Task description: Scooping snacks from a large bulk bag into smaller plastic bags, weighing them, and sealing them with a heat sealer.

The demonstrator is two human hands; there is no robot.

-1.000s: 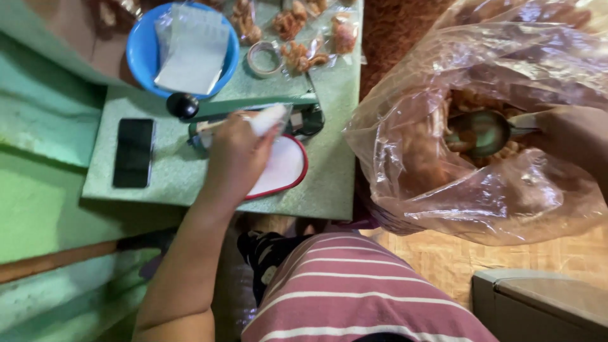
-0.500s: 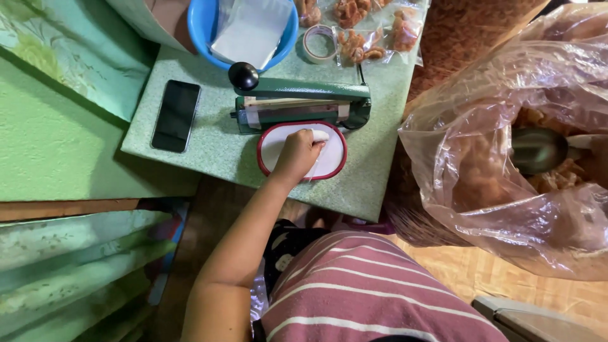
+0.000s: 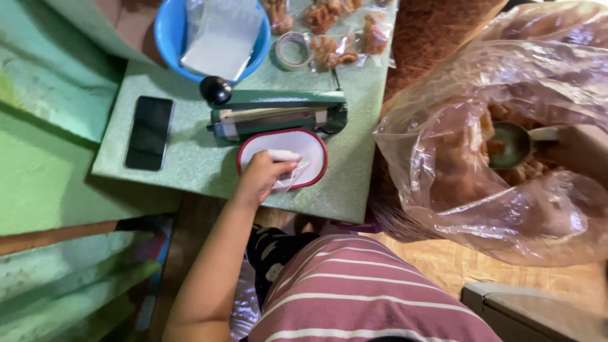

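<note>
Right: we see the big bag (image 3: 506, 145) of fried snacks, open and still well filled. Our right hand (image 3: 579, 152) grips a scoop (image 3: 510, 144) inside it, partly loaded. Centre: the sealer (image 3: 278, 114), with nothing seen in it. Near it, a white tray (image 3: 304, 142), where our left hand (image 3: 259, 177) pinches an unfilled pouch (image 3: 285, 166). Far: a few filled packets (image 3: 329, 50) lie finished, and a blue bowl (image 3: 166, 38) holds spare pouches.

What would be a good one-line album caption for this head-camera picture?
Left hand holds a small clear bag over a red-rimmed white tray; right hand dips a metal scoop into a big plastic bag of snacks.
</note>
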